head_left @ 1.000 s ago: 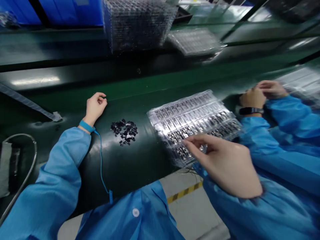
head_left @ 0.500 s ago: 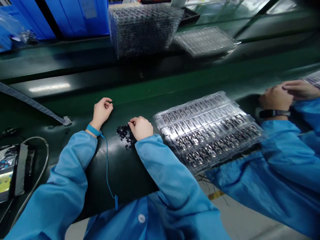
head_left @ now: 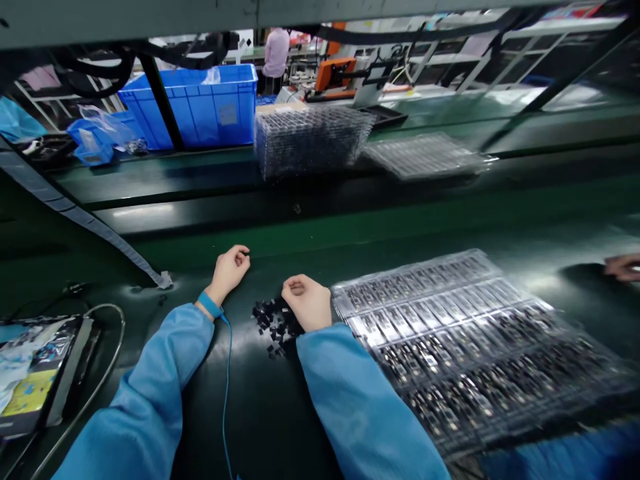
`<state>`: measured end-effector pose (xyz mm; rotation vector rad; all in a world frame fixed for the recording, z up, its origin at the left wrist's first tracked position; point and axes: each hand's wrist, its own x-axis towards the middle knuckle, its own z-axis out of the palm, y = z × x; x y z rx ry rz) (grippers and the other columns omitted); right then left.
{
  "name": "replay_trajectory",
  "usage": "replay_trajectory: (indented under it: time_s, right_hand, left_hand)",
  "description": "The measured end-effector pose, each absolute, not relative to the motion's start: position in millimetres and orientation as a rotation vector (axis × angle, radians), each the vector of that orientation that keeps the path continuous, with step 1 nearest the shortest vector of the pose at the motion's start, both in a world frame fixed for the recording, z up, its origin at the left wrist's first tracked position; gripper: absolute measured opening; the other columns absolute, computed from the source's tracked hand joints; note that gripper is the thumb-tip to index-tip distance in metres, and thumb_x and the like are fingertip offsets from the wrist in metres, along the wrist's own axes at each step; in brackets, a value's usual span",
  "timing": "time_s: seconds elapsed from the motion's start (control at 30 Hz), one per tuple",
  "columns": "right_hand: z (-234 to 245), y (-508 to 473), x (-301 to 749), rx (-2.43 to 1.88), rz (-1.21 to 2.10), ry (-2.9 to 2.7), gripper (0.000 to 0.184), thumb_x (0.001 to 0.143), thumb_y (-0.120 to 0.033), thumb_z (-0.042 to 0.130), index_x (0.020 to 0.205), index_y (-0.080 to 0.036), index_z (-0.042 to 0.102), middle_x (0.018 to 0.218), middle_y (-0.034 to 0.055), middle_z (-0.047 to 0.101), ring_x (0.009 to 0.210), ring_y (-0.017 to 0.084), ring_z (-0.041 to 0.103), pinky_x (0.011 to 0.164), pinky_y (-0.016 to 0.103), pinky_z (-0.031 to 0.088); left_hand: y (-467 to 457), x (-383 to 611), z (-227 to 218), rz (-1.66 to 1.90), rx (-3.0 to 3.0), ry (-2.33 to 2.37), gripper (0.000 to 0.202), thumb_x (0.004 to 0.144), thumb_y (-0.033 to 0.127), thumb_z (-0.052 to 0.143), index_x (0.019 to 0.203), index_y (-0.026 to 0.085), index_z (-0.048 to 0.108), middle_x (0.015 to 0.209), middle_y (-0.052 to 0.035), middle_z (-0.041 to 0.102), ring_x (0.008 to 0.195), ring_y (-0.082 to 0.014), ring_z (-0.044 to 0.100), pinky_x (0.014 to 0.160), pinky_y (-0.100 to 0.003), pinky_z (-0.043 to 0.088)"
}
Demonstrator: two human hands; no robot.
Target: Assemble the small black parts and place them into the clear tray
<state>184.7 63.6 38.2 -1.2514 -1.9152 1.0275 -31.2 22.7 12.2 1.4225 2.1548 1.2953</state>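
Note:
My left hand (head_left: 230, 272) is raised over the dark green bench with its fingers curled closed; anything inside them is hidden. Around its wrist sits a blue wrist strap (head_left: 210, 305) with a thin cord. My right hand (head_left: 309, 303) is beside a pile of small black pieces (head_left: 273, 323), at its right edge. Thumb and forefinger are pressed together there, and whatever is between them is too small to make out. To the right of it lies a clear plastic tray (head_left: 345, 293) with rows of small metallic parts (head_left: 430, 360).
A stack of clear trays (head_left: 310, 143) and a flat clear tray (head_left: 430, 157) are on the shelf behind, near a blue bin (head_left: 215, 107). On the left are a slanting wrapped cable (head_left: 100, 230) and a dark package (head_left: 37, 380). A co-worker's hand (head_left: 625, 267) shows at the right edge.
The view has tilted up, showing more of the room behind. My right hand has lifted slightly off the black pieces. The co-worker's arms have mostly left the view.

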Motion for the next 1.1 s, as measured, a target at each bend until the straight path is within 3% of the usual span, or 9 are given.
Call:
replay_trajectory:
  time_s: [0.17, 0.33, 0.7, 0.83, 1.0, 1.1]
  right_hand:
    - [16.4, 72.2, 186.2, -1.115, 1.137, -1.643, 0.016, 0.076, -0.032, 0.064, 0.083, -0.019, 0.069, 0.074, 0.0044, 0.073, 0.069, 0.021, 0.073, 0.072, 0.032, 0.06]
    - [10.4, 75.8, 189.2, -0.976, 1.0, -1.594, 0.015, 0.081, -0.034, 0.064, 0.082, -0.02, 0.071, 0.09, 0.0075, 0.073, 0.075, 0.02, 0.071, 0.074, 0.034, 0.062]
    - [10.5, 80.6, 192.5, -0.904, 0.915, -1.647, 0.013, 0.086, -0.028, 0.06, 0.082, -0.023, 0.071, 0.086, 0.006, 0.073, 0.077, 0.022, 0.069, 0.076, 0.037, 0.058]
    - [8.3, 81.5, 191.5, -0.95, 1.022, -1.627, 0.012, 0.085, -0.03, 0.062, 0.087, -0.022, 0.072, 0.082, 0.0051, 0.072, 0.071, 0.021, 0.067, 0.073, 0.036, 0.058]
    - [3.7, 81.6, 190.5, -0.888, 1.138, -1.567, 0.013, 0.087, -0.03, 0.063, 0.088, -0.02, 0.071, 0.088, 0.0062, 0.072, 0.081, 0.02, 0.07, 0.079, 0.034, 0.06]
    - [-1.0, 80.8, 188.8, -0.885, 1.256, -1.46, 0.014, 0.085, -0.03, 0.066, 0.091, -0.019, 0.07, 0.088, 0.0063, 0.072, 0.077, 0.019, 0.071, 0.073, 0.032, 0.061]
  left_hand:
    - [21.6, -29.8, 13.4, 1.297, 1.421, 2.135, 0.016, 0.082, 0.023, 0.057, 0.096, 0.021, 0.064, 0.07, 0.0009, 0.065, 0.061, -0.0137, 0.058, 0.063, -0.026, 0.045]
    - [21.4, -28.1, 16.2, 1.256, 1.416, 2.169, 0.017, 0.082, 0.023, 0.057, 0.098, 0.021, 0.064, 0.069, 0.0013, 0.064, 0.06, -0.0133, 0.057, 0.063, -0.026, 0.045]
    - [21.9, -27.4, 15.5, 1.173, 1.439, 2.215, 0.02, 0.084, 0.027, 0.057, 0.102, 0.022, 0.063, 0.071, 0.0015, 0.065, 0.061, -0.0132, 0.056, 0.062, -0.025, 0.045]
    - [20.4, -26.7, 18.1, 1.152, 1.442, 2.246, 0.02, 0.084, 0.029, 0.057, 0.102, 0.022, 0.064, 0.071, 0.0012, 0.064, 0.062, -0.0136, 0.057, 0.062, -0.025, 0.045]
    - [20.4, -26.0, 17.3, 1.142, 1.441, 2.262, 0.022, 0.084, 0.031, 0.057, 0.102, 0.021, 0.064, 0.07, 0.0012, 0.063, 0.061, -0.0135, 0.056, 0.062, -0.025, 0.044]
    - [21.4, -24.8, 20.8, 1.108, 1.43, 2.288, 0.023, 0.083, 0.032, 0.057, 0.102, 0.02, 0.064, 0.07, 0.0013, 0.063, 0.061, -0.0134, 0.055, 0.062, -0.025, 0.043]
